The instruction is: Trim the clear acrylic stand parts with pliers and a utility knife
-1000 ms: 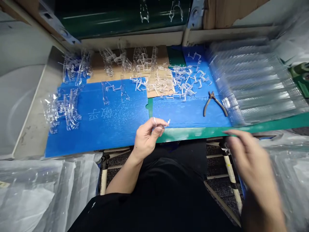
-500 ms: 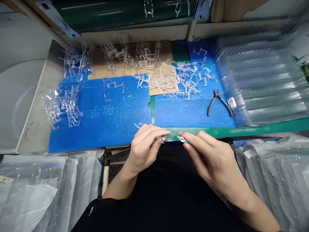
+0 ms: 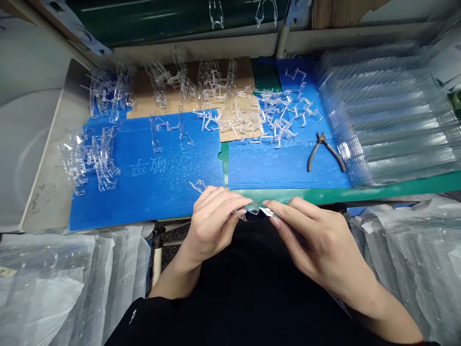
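My left hand (image 3: 216,221) is closed around a clear plastic part (image 3: 253,208), whose curved end sticks out past my fingertips at the table's front edge. Another prong of clear plastic (image 3: 198,185) shows beyond the knuckles; whether it belongs to the same part I cannot tell. Thumb and forefinger of my right hand (image 3: 313,235) pinch a small, flat, shiny silver piece (image 3: 267,211). Its tip lies against or very close to the clear part. My fingers hide most of both things.
Clear plastic parts lie in groups at the left (image 3: 104,158) and along the back. Loose small clear pieces (image 3: 277,115) are scattered mid-table. Grey-handled cutting pliers (image 3: 326,151) rest beside stacked clear trays (image 3: 392,120). Plastic-wrapped stacks (image 3: 414,250) flank me below the table edge.
The silver piece in my right hand has come closer to the clear part, and the gap between my hands has narrowed. The clear part has turned slightly. The whole view has shifted a little.
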`<state>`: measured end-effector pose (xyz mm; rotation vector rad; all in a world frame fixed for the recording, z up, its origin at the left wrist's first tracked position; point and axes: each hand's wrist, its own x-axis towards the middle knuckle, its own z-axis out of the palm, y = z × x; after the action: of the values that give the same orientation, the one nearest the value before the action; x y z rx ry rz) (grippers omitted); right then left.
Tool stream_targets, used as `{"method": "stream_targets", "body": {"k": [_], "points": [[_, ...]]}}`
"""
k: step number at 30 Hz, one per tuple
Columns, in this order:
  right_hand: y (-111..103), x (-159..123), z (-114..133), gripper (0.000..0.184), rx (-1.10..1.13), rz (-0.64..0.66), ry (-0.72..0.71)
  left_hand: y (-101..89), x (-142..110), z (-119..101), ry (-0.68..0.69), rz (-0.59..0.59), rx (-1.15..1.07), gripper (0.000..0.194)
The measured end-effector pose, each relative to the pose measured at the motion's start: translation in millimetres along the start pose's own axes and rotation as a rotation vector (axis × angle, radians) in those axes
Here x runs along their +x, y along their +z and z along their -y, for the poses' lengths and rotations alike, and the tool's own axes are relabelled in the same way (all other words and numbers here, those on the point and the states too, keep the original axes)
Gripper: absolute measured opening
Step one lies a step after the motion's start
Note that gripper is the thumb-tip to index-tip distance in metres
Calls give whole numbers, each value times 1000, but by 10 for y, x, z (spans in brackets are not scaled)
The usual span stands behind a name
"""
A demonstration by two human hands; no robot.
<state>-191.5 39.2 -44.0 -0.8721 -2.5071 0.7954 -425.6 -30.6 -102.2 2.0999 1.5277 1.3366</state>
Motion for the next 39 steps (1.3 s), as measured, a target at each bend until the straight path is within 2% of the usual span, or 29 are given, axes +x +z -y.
{"method": "stream_targets", "body": {"k": [11, 17, 21, 26, 32, 36, 39], "points": [[-4, -45, 58, 25, -113, -38, -3, -35, -33, -49, -33, 31, -18, 20], [6, 22, -74, 26, -235, -136, 84, -43, -42, -137, -41, 69, -137, 14], [4, 59, -121, 26, -108, -145, 99, -39, -67, -170, -159, 56, -290, 16], [12, 45, -66, 25, 34, -153, 57, -31, -104, -182, -289, 75, -500, 16], [18, 22, -46, 29, 128, -142, 19, -24, -108, -199, -329, 103, -636, 16], [33, -13, -17, 39, 159, -33, -58, -24, -95, -200, -335, 170, -773, 23], [39, -38, 21, 37, 143, -10, -145, -25, -99, -197, -335, 168, -771, 24]]}}
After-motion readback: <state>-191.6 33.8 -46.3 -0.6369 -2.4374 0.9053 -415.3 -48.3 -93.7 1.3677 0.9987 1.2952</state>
